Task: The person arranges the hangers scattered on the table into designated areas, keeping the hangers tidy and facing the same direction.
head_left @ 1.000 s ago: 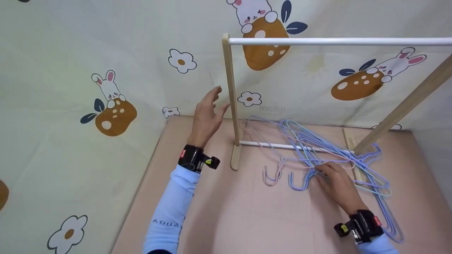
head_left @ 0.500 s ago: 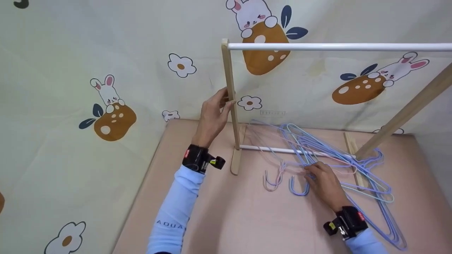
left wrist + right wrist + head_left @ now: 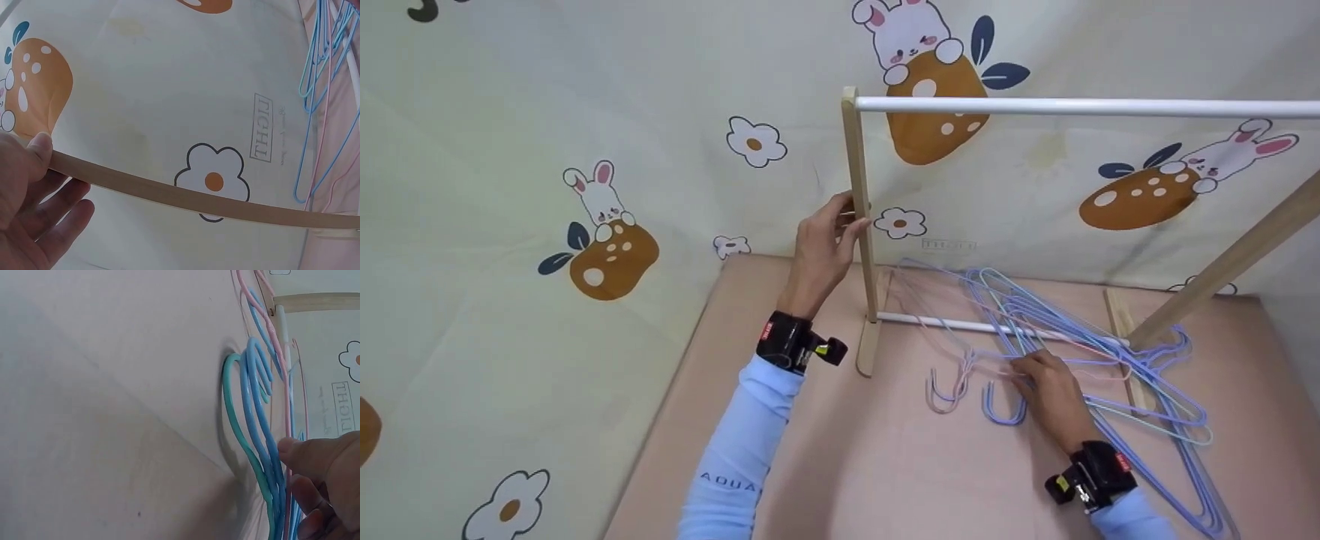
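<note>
My left hand grips the left wooden post of a small clothes rack, about halfway up. In the left wrist view, the thumb lies on one side of the post and fingers curl behind it. Low over the bed-like pink surface, my right hand pinches at a pile of clothes hangers. Its thumb is against a pink hanger, close beside blue hangers and a green hanger. The hand partly hides which hangers lie between its fingers.
The rack's white top rail runs to the right, above a white lower rail. Its right post slants up. More blue hangers lie to the right of my right forearm. Patterned cloth covers the walls.
My left hand has moved right onto the post and taken hold of it. My right hand has shifted slightly left along the hangers. The view has tilted a little.
</note>
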`<state>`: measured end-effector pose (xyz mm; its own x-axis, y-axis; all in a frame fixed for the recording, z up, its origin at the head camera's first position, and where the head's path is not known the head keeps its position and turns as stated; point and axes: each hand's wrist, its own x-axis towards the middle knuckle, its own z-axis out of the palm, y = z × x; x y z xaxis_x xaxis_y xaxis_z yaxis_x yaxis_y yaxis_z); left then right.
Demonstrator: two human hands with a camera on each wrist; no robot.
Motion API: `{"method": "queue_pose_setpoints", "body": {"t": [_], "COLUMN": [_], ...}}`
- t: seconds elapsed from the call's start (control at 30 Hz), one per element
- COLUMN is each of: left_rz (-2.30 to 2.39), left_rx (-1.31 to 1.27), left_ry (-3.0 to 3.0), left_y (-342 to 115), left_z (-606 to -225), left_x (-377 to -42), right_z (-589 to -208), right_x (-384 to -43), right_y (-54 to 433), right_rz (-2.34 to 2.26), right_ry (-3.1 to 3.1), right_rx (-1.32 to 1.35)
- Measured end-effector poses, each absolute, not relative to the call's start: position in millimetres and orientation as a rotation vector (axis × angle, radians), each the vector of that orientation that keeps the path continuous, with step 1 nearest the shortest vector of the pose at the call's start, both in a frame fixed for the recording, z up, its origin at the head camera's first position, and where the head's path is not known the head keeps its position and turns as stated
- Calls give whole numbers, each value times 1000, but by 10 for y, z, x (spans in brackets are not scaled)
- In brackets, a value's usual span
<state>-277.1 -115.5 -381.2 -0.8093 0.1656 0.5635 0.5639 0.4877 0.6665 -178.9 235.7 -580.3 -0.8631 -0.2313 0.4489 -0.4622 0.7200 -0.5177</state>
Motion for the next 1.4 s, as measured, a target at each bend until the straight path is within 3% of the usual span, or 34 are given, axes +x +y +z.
{"method": "queue_pose_setpoints", "body": {"t": [0.47, 0.83, 1.4], "left_rz": [-1259, -1287, -1287], "left_rx": [-599, -581, -587], "left_ry": [-2324, -2326, -2330], "left_y": [-1171, -1160, -1144], "left_z": [-3800, -3796, -3799], "left_x": [-2759, -2748, -2744], "right_z": [-5853, -5606, -5218], "right_x": [-1820, -1782, -1652], "right_y": [2322, 2423, 2753], "right_rz": [864, 853, 839], "right_ry": [-2571, -2324, -2189], "right_rx": [514, 546, 323]}}
